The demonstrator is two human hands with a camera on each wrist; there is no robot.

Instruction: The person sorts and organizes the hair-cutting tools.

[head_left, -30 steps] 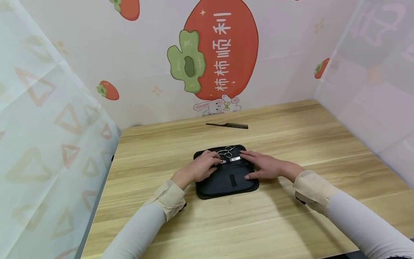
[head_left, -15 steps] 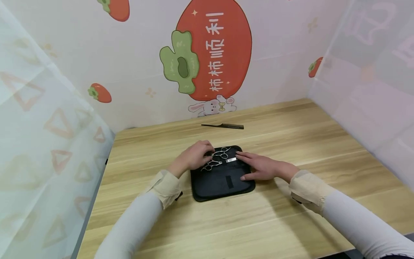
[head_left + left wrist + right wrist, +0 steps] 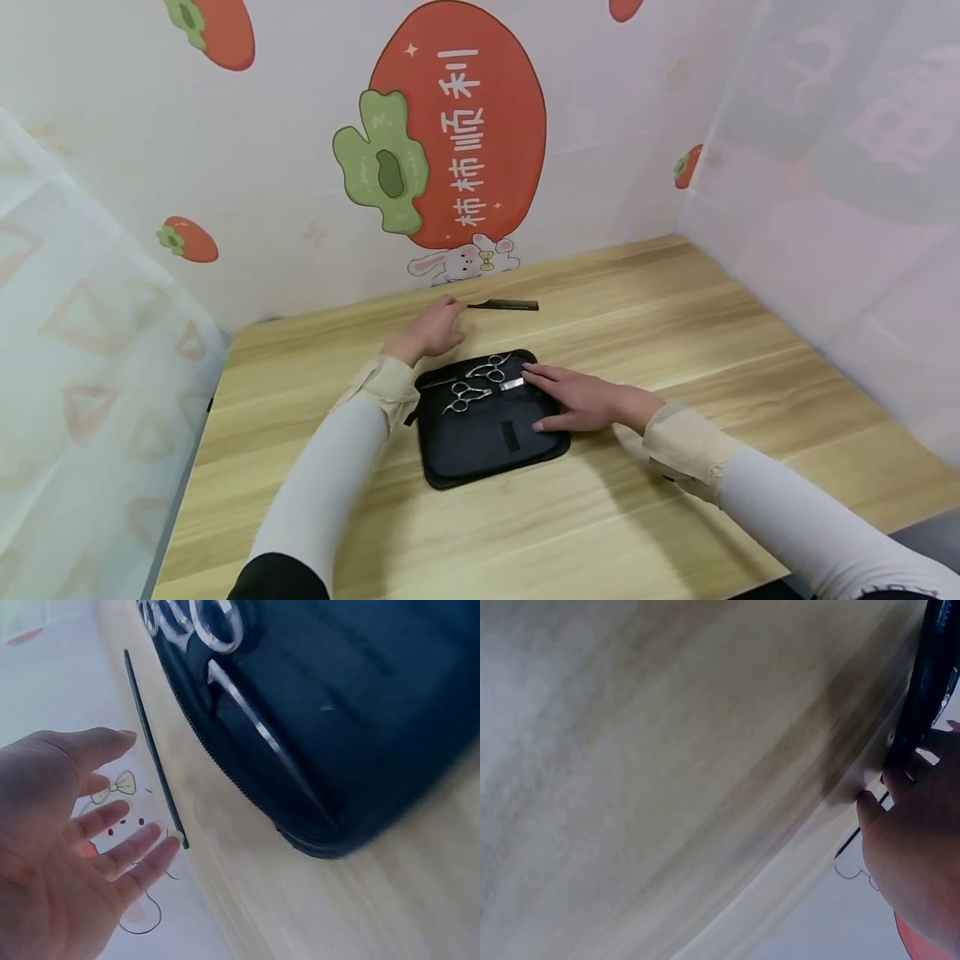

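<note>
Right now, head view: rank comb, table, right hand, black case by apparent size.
Largest to smallest:
1. Table
2. Black case
3. Right hand
4. Comb

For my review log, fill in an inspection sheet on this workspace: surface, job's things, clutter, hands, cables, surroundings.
Surface: wood-grain table.
Job's things: open black case holding two pairs of scissors, a flat silver piece and a thin metal tool; dark comb behind it.
Clutter: nothing seen.
Hands: left hand by the comb's thin end, contact unclear; right hand resting on the case's right side.
Cables: nothing seen.
Surroundings: back wall printed with red fruit and a rabbit.
</note>
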